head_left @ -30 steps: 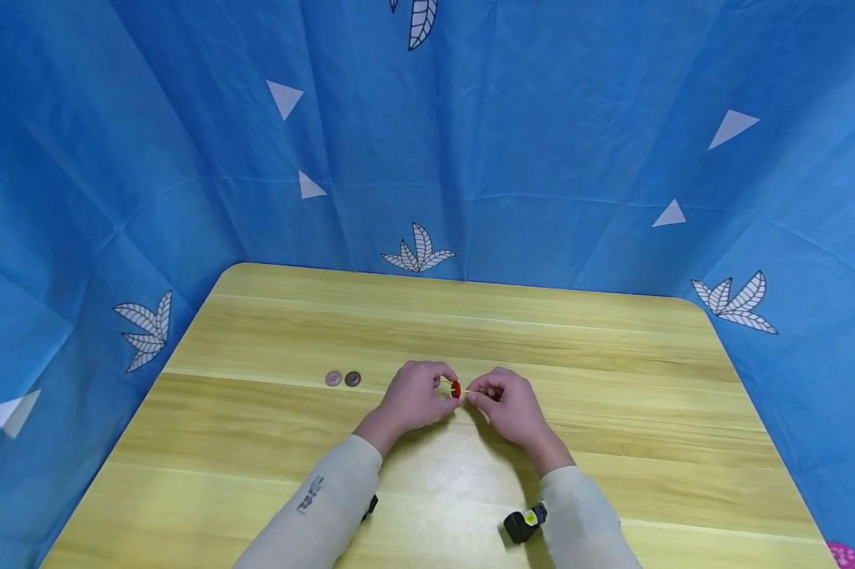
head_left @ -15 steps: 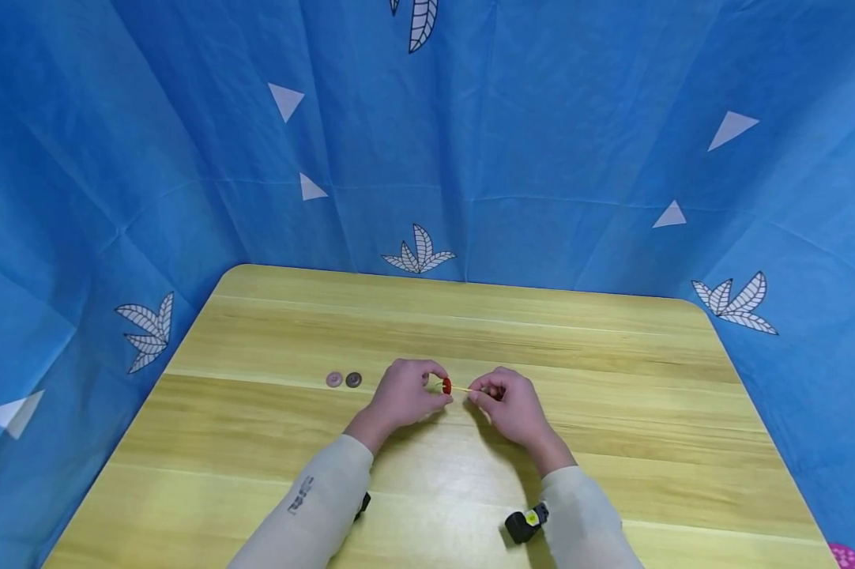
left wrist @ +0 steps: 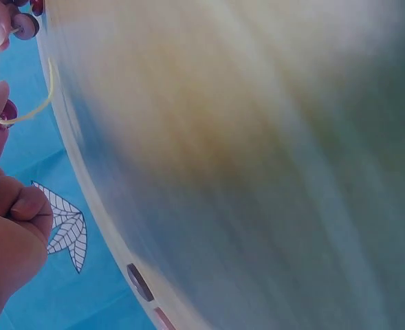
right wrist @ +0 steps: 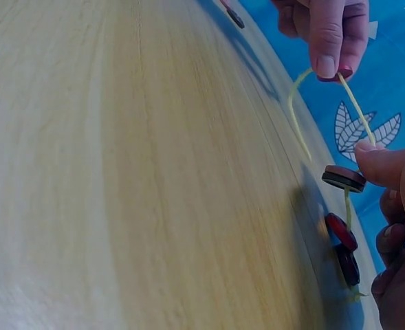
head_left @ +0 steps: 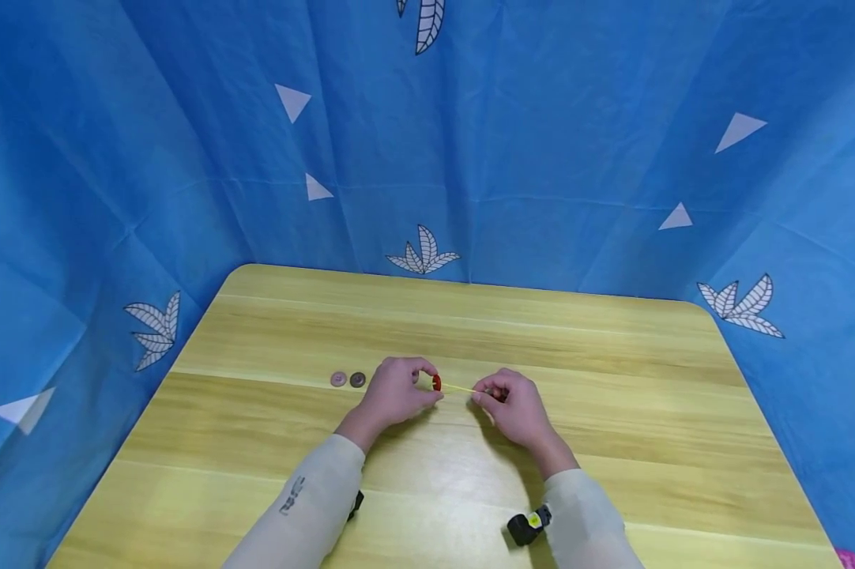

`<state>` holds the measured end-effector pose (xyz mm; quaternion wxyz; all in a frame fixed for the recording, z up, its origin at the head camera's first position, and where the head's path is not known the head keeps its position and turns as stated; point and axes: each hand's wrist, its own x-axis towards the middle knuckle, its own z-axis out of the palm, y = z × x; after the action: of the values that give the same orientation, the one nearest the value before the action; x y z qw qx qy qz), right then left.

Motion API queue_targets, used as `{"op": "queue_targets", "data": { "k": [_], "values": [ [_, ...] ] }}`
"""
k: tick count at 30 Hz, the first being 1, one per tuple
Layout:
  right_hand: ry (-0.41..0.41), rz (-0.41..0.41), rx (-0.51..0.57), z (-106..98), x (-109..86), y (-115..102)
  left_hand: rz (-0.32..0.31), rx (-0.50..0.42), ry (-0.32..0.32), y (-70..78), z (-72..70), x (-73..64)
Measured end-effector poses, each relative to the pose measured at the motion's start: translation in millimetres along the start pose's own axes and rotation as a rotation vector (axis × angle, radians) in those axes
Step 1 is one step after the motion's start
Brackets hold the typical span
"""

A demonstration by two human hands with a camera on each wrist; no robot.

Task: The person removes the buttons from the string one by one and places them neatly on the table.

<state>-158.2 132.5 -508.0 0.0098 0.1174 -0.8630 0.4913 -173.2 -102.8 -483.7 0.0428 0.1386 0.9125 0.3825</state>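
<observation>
In the head view my left hand [head_left: 397,389] pinches a red button [head_left: 437,382] between thumb and finger. A yellow string [head_left: 458,388] passes through it and stretches to my right hand [head_left: 514,407], which pinches the string. The left wrist view has the string's free end [left wrist: 49,86] curving away from that button. Just beyond my right thumb, in the right wrist view, a brown button [right wrist: 344,178] is strung on the string. Below it hang another red button [right wrist: 341,232] and a dark button [right wrist: 348,265].
Two loose buttons lie left of my left hand on the wooden table [head_left: 577,348]: a pinkish one [head_left: 338,379] and a dark brown one [head_left: 358,380]. A blue patterned curtain [head_left: 541,142] hangs behind the table.
My left hand has moved left with the red button, away from my right hand. More string now shows between the two hands. The right hand stays nearly in place.
</observation>
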Motion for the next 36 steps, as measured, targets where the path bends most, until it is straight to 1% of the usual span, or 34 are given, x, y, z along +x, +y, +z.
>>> {"op": "queue_targets", "data": {
  "k": [7, 13, 17, 24, 26, 33, 36],
  "values": [
    [0.023, -0.007, -0.004, -1, -1.7, 2, -0.024, -0.004, 0.017, -4.5, -5.8, -2.0],
    [0.021, -0.022, 0.005, -2, -2.2, 1, -0.029, -0.013, 0.025, -6.3, -13.7, -5.2],
    [0.015, -0.012, 0.012, -2, -2.9, 1, -0.039, -0.009, 0.025, -9.1, -17.0, -6.2],
    [0.010, 0.001, 0.015, -2, -3.4, 1, -0.031, -0.018, 0.040, -17.2, -21.1, -8.4],
    [0.011, 0.003, 0.016, -2, -3.4, 1, -0.043, -0.019, 0.043, -18.6, -22.2, -9.6],
    [0.028, -0.018, 0.000, -1, -3.0, 3, -0.128, 0.092, 0.100, -21.3, -27.3, -13.5],
    [0.038, -0.019, -0.001, -1, -2.7, 3, -0.141, 0.090, 0.097, -23.7, -30.0, -14.4]
  ]
}}
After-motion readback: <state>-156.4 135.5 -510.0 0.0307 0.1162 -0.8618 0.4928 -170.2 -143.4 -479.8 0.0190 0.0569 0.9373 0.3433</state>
